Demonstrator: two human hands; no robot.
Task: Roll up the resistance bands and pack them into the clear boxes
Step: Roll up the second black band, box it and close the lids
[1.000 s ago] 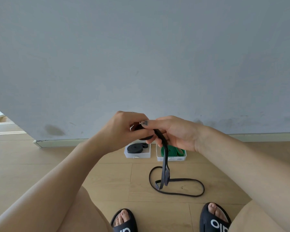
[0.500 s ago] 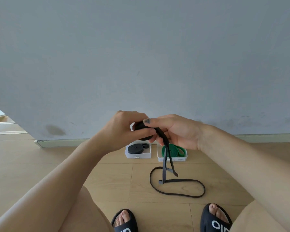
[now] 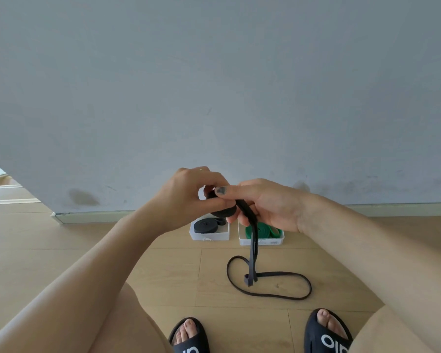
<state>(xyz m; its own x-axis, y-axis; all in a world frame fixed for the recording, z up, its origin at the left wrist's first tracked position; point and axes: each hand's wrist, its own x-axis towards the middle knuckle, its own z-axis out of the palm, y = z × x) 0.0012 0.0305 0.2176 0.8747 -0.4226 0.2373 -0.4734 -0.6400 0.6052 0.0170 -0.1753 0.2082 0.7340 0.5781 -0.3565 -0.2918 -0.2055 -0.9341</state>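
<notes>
A black resistance band [image 3: 253, 250] is partly wound into a small roll between my hands, above the floor. My left hand [image 3: 189, 197] grips the roll from the left. My right hand [image 3: 262, 202] pinches it with the thumb on top and lets the loose strap run between its fingers. The unrolled part hangs down and lies in a loop on the floor [image 3: 270, 286]. Behind it stand two clear boxes by the wall: the left box [image 3: 209, 236] holds a rolled black band [image 3: 206, 226], the right box [image 3: 261, 242] holds a green band [image 3: 265, 230].
I am sitting with my bare knees at both lower corners and my feet in black slides [image 3: 326, 335] on the wooden floor. A grey wall [image 3: 214, 98] with a pale skirting board rises right behind the boxes. A doorway opening shows at the far left.
The hands turned the roll a little and rose slightly. The hanging strap swung and its tail on the floor shifted; the loop stays about where it was.
</notes>
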